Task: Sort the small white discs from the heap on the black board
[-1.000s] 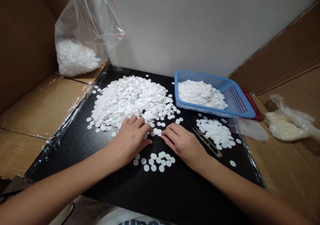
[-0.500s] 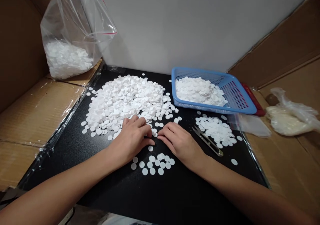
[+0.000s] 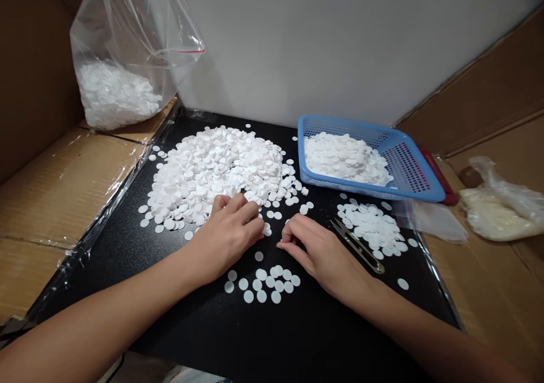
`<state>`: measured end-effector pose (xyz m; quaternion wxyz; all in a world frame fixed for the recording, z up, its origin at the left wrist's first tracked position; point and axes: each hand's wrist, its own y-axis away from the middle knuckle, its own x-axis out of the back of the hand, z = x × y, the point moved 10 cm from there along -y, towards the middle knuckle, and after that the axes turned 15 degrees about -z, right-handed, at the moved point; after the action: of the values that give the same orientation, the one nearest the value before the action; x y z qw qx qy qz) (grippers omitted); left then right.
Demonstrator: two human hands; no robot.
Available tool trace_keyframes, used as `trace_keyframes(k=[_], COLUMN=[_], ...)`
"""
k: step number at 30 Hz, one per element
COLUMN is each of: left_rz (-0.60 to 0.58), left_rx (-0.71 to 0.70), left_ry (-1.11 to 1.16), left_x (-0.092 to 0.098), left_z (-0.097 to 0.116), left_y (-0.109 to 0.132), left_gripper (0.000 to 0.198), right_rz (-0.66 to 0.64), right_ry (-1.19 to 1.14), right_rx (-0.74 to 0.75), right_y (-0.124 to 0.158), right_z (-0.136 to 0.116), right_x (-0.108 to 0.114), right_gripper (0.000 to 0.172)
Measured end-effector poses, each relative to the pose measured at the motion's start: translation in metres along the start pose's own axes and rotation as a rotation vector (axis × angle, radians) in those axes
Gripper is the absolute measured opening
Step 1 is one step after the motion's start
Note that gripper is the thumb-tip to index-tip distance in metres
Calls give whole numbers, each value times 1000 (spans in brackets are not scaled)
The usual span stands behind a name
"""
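Note:
My left hand is curled at the front edge of a big heap of small white discs, knuckles up, with its fingertips hidden. To its right, my right hand has thumb and forefinger drawn together low over the black table; what lies between them, if anything, is too small to make out. A few white discs lie between the two hands. Nearer me, several loose discs lie flat in a small group. Thread snips rest just beyond my right wrist, beside a smaller pile of discs.
A blue plastic basket holding white discs stands at the back right. At the back left, a clear bag with discs sits on cardboard. Another plastic bag lies at the far right. A wall and cardboard sides surround the black table.
My hands have moved apart: the right one has drawn back to the right, and the left one has curled with its thumb now hidden. The view has shifted slightly.

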<state>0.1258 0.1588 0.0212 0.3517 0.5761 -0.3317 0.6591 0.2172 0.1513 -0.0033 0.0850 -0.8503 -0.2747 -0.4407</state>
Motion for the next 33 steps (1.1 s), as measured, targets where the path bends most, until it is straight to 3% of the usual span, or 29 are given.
trace_keyframes(k=[3,6,10,15,21,27,33], left_rz=[-59,-31,-24,-49,-31,1,-20], left_rx=[-144,-188,-181,-124,-66,-78,-124], left_ry=[-44,-75,-10,38,-22,8,-20], left_x=[-1,0,-2,-2,-4,-2,-4], left_z=[20,27,20,9,6,10,21], left_y=[5,8,6,5,7,8,7], left_gripper=[27,30,32,25,24,14,17], right_rz=[16,25,-12,94,143,28,-94], right_ry=[-19,51,35,106,286,69,75], right_rx=[49,158,216,112,142,91,105], right_y=[2,5,3,-5,-8,-5,-2], right_z=[-5,-16,-21,-11,-16,-7,-11], right_x=[-1,-2,-7,-3,-7,-2,-2], right_gripper=[18,17,18,9,18,11,11])
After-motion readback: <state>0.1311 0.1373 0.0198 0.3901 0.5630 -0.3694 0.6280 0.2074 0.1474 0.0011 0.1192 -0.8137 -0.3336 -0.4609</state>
